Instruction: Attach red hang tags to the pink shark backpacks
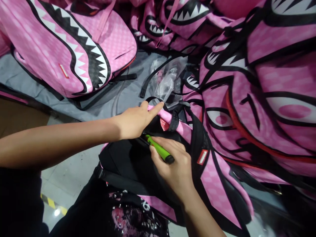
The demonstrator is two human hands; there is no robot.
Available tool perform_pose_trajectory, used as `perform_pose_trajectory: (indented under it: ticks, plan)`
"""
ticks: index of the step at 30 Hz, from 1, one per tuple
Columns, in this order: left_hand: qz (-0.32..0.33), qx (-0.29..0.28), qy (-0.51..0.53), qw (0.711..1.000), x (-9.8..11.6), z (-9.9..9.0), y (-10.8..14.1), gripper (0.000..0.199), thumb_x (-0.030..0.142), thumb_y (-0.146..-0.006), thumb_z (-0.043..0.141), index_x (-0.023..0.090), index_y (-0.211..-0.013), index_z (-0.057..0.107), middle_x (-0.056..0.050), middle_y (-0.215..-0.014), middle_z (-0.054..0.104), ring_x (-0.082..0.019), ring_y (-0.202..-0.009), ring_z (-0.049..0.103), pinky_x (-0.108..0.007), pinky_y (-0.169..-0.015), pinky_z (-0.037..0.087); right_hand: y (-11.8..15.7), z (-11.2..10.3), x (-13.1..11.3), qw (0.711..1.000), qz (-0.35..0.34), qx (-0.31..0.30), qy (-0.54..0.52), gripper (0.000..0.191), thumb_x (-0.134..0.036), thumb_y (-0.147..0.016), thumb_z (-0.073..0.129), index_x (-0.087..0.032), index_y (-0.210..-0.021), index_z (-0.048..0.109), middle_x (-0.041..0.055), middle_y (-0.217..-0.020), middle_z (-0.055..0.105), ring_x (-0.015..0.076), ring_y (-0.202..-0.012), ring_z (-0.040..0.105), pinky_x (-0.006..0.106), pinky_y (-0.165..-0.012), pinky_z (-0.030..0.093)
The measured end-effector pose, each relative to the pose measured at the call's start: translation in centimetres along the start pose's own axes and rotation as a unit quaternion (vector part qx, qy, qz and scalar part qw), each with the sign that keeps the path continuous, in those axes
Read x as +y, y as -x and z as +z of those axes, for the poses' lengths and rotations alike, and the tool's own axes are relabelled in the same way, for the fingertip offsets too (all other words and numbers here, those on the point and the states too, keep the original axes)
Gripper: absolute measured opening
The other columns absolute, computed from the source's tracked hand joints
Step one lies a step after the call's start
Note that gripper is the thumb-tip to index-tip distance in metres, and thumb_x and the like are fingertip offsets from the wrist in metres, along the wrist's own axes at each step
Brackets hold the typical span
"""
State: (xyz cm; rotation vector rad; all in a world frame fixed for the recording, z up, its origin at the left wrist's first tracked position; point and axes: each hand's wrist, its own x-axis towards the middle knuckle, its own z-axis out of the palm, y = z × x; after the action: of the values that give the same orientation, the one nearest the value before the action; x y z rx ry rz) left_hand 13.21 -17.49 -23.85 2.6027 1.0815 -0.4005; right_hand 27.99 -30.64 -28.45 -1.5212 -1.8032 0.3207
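Observation:
A black and pink backpack (153,168) lies across my lap at the table's edge, its black side facing up. My left hand (137,120) rests at its top by the pink strap piece (181,128), index finger stretched along it; what its other fingers hold is hidden. In my right hand (175,161) is a green tool with a black end (160,149), gripped between thumb and fingers. Its tip points up and left at the black fabric just below my left hand. A small red and white label (202,157) shows on the backpack's strap.
A pink shark-mouth backpack (81,49) lies at upper left on grey cloth (98,105). Clear plastic wrapping (168,79) sits beyond my hands. More pink backpacks (271,108) are piled at right and along the back.

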Motion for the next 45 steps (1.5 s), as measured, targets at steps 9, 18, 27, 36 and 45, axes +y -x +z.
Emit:
perform_pose_trajectory:
  ticks: [9, 18, 27, 36, 45]
  plan:
    - [-0.010, 0.006, 0.000, 1.000, 0.0, 0.1, 0.1, 0.097, 0.008, -0.082, 0.053, 0.027, -0.156, -0.007, -0.017, -0.134, 0.042, -0.021, -0.093, 0.062, -0.032, -0.081, 0.049, -0.2, 0.4, -0.3, 0.999, 0.032, -0.001, -0.013, 0.015, -0.023, -0.087, 0.064, -0.021, -0.101, 0.070, 0.0037, -0.099, 0.075, 0.0203, -0.088, 0.071, 0.037, -0.083, 0.050]
    - [-0.005, 0.021, 0.011, 1.000, -0.1, 0.5, 0.1, 0.096, 0.008, -0.083, 0.052, 0.027, -0.156, -0.006, -0.019, -0.134, 0.042, -0.023, -0.093, 0.063, -0.034, -0.081, 0.049, -0.4, 0.0, -0.2, 1.000, 0.025, -0.004, 0.003, 0.016, -0.023, -0.087, 0.064, -0.020, -0.101, 0.070, 0.0041, -0.099, 0.075, 0.0204, -0.089, 0.071, 0.038, -0.085, 0.050]
    - [0.001, 0.018, 0.015, 1.000, -0.3, 0.7, -0.2, 0.096, 0.007, -0.084, 0.052, 0.027, -0.157, -0.008, -0.020, -0.134, 0.043, -0.022, -0.091, 0.063, -0.035, -0.082, 0.048, -0.4, 0.1, -0.1, 0.999, 0.037, -0.002, -0.006, 0.016, -0.024, -0.087, 0.063, -0.021, -0.101, 0.071, 0.0050, -0.100, 0.075, 0.0207, -0.089, 0.072, 0.037, -0.084, 0.051]
    - [0.008, 0.036, 0.006, 0.999, -0.2, 0.8, 0.2, 0.094, 0.006, -0.082, 0.051, 0.024, -0.157, -0.004, -0.019, -0.130, 0.044, -0.021, -0.089, 0.063, -0.032, -0.078, 0.048, -0.4, 0.3, -0.1, 1.000, 0.022, 0.000, 0.004, 0.016, -0.024, -0.087, 0.063, -0.020, -0.100, 0.070, 0.0047, -0.098, 0.076, 0.0199, -0.084, 0.072, 0.036, -0.082, 0.051]
    - [0.026, 0.061, 0.005, 0.998, -0.5, 1.3, 0.2, 0.090, 0.008, -0.083, 0.049, 0.023, -0.157, 0.000, -0.018, -0.130, 0.045, -0.021, -0.092, 0.063, -0.032, -0.079, 0.049, -0.4, 0.0, -0.2, 0.999, 0.041, -0.008, 0.017, 0.014, -0.026, -0.087, 0.062, -0.020, -0.097, 0.071, 0.0047, -0.095, 0.076, 0.0200, -0.082, 0.072, 0.037, -0.081, 0.053]
